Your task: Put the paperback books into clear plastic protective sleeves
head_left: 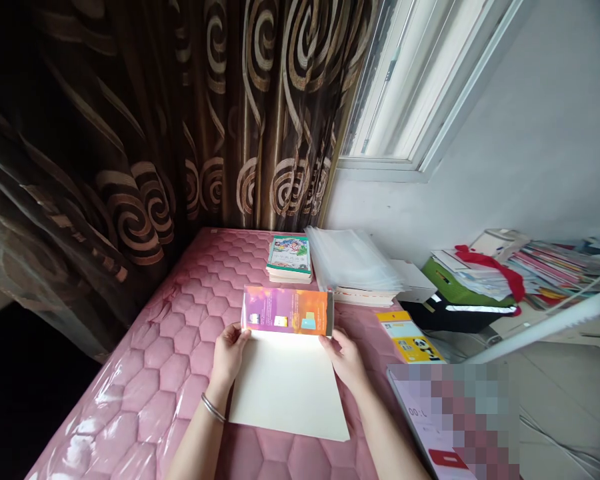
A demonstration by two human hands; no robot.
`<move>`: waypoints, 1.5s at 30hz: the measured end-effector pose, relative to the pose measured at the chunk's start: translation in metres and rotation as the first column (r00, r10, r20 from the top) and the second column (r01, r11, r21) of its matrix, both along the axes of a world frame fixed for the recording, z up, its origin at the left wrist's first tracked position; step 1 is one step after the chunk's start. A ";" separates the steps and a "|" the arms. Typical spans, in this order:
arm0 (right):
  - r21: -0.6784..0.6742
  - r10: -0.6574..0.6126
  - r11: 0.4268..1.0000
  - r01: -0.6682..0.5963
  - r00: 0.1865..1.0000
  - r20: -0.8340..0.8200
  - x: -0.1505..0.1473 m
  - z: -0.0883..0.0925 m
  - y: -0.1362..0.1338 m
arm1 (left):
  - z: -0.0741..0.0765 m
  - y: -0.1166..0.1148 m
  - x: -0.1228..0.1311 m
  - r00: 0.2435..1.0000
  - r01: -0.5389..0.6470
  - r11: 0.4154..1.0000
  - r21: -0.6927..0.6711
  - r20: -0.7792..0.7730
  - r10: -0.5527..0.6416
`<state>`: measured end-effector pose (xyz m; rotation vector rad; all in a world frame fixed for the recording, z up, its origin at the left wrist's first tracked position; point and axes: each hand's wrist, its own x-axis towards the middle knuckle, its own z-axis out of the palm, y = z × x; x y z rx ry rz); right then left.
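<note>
A book (pixel 290 387) lies on the pink mattress before me, a blank cream page facing up. Across its far end runs a purple and orange printed flap (pixel 287 311) with small pictures and text columns. My left hand (pixel 230 355) is closed on the book's left edge, thumb at the flap's near left corner. At the opposite edge my right hand (pixel 346 359) pinches it too, its thumb by the flap's near right corner. The fingers beneath are partly hidden.
Farther back are a small stack of books (pixel 290 257) and clear plastic covers (pixel 355 257) over a pile. On the right lie a yellow panda packet (pixel 410 339) and a tablet-like screen (pixel 430 427). A white bar (pixel 545 323) crosses there. Patterned curtains (pixel 205 120) hang behind.
</note>
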<state>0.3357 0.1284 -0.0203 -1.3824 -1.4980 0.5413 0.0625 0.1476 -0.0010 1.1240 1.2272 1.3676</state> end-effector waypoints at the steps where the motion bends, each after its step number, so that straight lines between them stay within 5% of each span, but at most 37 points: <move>1: -0.005 -0.014 1.000 0.014 1.000 -0.011 0.000 -0.002 0.000 | -0.002 0.001 0.001 1.000 -0.023 1.000 0.002 -0.010 0.023; 7: -0.031 -0.044 0.999 0.043 0.999 -0.031 0.000 -0.003 0.003 | -0.006 0.006 -0.002 0.997 -0.060 0.997 0.049 -0.039 0.062; 11: -0.107 0.001 0.994 0.001 1.000 0.018 0.010 0.015 0.002 | 0.002 0.003 -0.012 0.994 0.099 0.994 0.048 -0.051 -0.096; 14: -0.081 0.156 0.986 -0.143 0.969 0.191 0.019 0.029 -0.009 | 0.012 -0.007 -0.023 0.954 0.186 0.980 0.073 -0.251 -0.162; 18: 0.067 0.285 0.937 -0.343 0.861 0.422 0.024 0.030 -0.040 | 0.015 -0.025 -0.041 0.769 0.323 0.929 0.182 -0.623 -0.145; 24: 0.052 0.223 0.949 -0.311 0.779 0.586 0.028 0.010 -0.082 | 0.016 -0.049 -0.056 0.420 0.399 0.913 0.085 -0.902 -0.100; 28: 0.032 0.188 0.963 -0.269 0.749 0.635 0.014 0.018 -0.094 | 0.017 -0.081 -0.024 0.288 0.353 0.925 0.144 -0.957 0.039; 34: -0.015 0.226 0.949 -0.315 0.644 0.731 -0.049 0.024 -0.122 | -0.003 -0.128 0.029 0.121 0.561 0.791 0.243 -0.970 0.212; 39: 0.031 0.167 0.957 -0.289 0.635 0.754 -0.049 -0.001 -0.144 | -0.010 -0.125 0.004 0.105 0.597 0.764 0.245 -0.968 0.229; 42: 0.077 0.092 0.982 -0.175 0.786 0.612 -0.027 -0.005 -0.142 | 0.002 -0.110 -0.017 0.170 0.556 0.803 0.214 -0.975 0.142; 45: 0.003 -0.091 0.996 0.093 0.965 0.244 -0.009 0.006 -0.118 | 0.022 -0.101 -0.023 0.284 0.373 0.910 0.181 -0.956 0.074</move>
